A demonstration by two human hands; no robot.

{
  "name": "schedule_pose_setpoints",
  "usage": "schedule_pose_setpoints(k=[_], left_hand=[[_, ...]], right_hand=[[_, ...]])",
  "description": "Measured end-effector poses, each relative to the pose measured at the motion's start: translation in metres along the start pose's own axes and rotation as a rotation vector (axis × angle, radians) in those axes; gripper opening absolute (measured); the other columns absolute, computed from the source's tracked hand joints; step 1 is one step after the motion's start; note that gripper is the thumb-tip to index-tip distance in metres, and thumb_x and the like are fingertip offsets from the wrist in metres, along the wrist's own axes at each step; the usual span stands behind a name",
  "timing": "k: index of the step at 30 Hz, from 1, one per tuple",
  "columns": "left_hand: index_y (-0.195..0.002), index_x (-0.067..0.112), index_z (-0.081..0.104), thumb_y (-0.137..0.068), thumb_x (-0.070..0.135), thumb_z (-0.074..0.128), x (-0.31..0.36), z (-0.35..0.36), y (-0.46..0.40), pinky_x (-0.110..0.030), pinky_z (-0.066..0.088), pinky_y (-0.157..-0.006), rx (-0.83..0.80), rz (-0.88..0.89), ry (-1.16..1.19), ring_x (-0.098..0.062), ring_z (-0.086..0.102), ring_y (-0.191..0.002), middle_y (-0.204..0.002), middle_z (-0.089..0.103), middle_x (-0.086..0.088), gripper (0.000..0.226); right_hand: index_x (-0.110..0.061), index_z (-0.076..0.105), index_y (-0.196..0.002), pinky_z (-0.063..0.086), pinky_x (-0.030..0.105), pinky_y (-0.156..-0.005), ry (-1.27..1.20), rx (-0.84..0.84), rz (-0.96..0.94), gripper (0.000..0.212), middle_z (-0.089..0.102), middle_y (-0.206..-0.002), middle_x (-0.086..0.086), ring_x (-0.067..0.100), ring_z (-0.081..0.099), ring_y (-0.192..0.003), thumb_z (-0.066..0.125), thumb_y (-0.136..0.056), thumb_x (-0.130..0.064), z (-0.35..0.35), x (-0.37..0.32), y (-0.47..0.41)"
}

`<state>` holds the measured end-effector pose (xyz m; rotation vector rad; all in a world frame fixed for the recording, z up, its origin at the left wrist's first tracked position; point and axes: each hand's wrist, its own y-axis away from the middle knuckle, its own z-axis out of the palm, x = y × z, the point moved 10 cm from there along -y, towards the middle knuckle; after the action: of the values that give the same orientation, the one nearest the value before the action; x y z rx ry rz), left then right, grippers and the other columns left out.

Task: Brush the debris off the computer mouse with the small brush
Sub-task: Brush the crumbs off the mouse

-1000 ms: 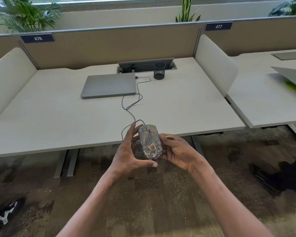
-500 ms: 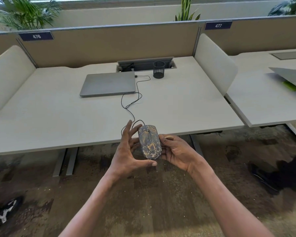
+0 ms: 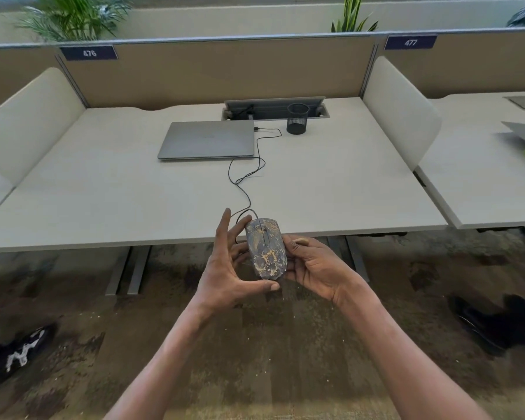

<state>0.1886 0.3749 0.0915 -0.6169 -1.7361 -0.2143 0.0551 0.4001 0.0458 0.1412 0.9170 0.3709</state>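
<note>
The computer mouse (image 3: 265, 250) is grey and speckled with yellowish debris, held upright in the air just in front of the desk's near edge. My left hand (image 3: 225, 277) grips it from the left, thumb under its near end and fingers spread behind it. My right hand (image 3: 312, 265) cradles its right side. The mouse's black cable (image 3: 246, 177) loops back across the desk (image 3: 103, 201) to the closed grey laptop (image 3: 208, 139). No brush shows anywhere; a small tan tip by my right thumb is too small to identify.
A black mesh pen cup (image 3: 297, 118) stands beside a cable hatch (image 3: 273, 106) at the back of the desk. Cream side dividers (image 3: 397, 107) flank the desk. On the carpet lie a dark shoe (image 3: 15, 353) at left and a dark object (image 3: 497, 322) at right.
The mouse stays between both hands. My left fingers have stretched out straighter behind it, and the view has shifted slightly.
</note>
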Motion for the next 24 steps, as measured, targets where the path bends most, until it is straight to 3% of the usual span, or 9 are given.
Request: schedule_pose_setpoints(k=[5,10,15,19,22,24], left_hand=[[-0.158,0.039,0.007,-0.055,0.028,0.101,0.0,0.0,0.007,-0.038,0.045,-0.113,0.011,0.001,-0.011,-0.01,0.051,-0.139,-0.161,0.036,0.015,0.14],[-0.157,0.044,0.011,-0.055,0.029,0.101,0.006,0.001,0.017,-0.059,0.045,-0.109,0.043,0.012,-0.026,-0.021,0.054,-0.137,-0.162,0.034,0.013,0.137],[-0.156,0.048,0.012,-0.055,0.029,0.101,0.012,0.003,0.031,-0.061,0.048,-0.106,0.081,0.003,-0.017,-0.023,0.056,-0.136,-0.161,0.034,0.016,0.136],[-0.156,0.048,0.013,-0.055,0.028,0.101,0.013,0.002,0.046,-0.054,0.051,-0.105,0.119,-0.005,-0.02,-0.021,0.056,-0.136,-0.161,0.033,0.016,0.135],[-0.154,0.051,0.015,-0.054,0.025,0.101,0.008,0.003,0.059,-0.051,0.052,-0.105,0.138,-0.032,0.012,-0.02,0.057,-0.135,-0.16,0.034,0.017,0.134],[-0.154,0.051,0.016,-0.054,0.022,0.101,0.002,0.005,0.068,-0.05,0.053,-0.103,0.14,-0.061,0.046,-0.022,0.059,-0.133,-0.16,0.035,0.015,0.134]], right_hand=[[0.003,0.067,-0.127,0.064,0.044,-0.086,0.004,-0.028,0.003,0.039,0.073,-0.116,0.023,0.032,0.076,-0.098,0.054,-0.101,-0.023,0.005,0.001,0.006],[0.0,0.067,-0.127,0.063,0.044,-0.088,0.027,-0.057,0.003,0.038,0.072,-0.118,0.023,0.031,0.076,-0.098,0.055,-0.102,-0.024,0.006,0.002,0.011],[0.001,0.063,-0.132,0.063,0.042,-0.082,0.073,-0.033,0.031,0.043,0.069,-0.119,0.026,0.031,0.075,-0.096,0.056,-0.102,-0.029,-0.007,0.003,0.016],[-0.015,0.065,-0.133,0.055,0.028,-0.066,0.388,0.089,0.049,0.045,0.074,-0.093,0.01,0.016,0.065,-0.072,0.058,-0.098,-0.042,-0.036,-0.001,0.031],[-0.035,0.063,-0.135,0.038,0.018,-0.05,0.752,0.191,0.035,0.041,0.064,-0.072,-0.001,0.004,0.048,-0.055,0.05,-0.101,-0.053,-0.057,-0.01,0.039],[-0.048,0.06,-0.135,0.032,0.011,-0.044,0.927,0.225,0.02,0.04,0.056,-0.069,-0.003,-0.002,0.042,-0.048,0.046,-0.1,-0.061,-0.063,-0.016,0.044]])
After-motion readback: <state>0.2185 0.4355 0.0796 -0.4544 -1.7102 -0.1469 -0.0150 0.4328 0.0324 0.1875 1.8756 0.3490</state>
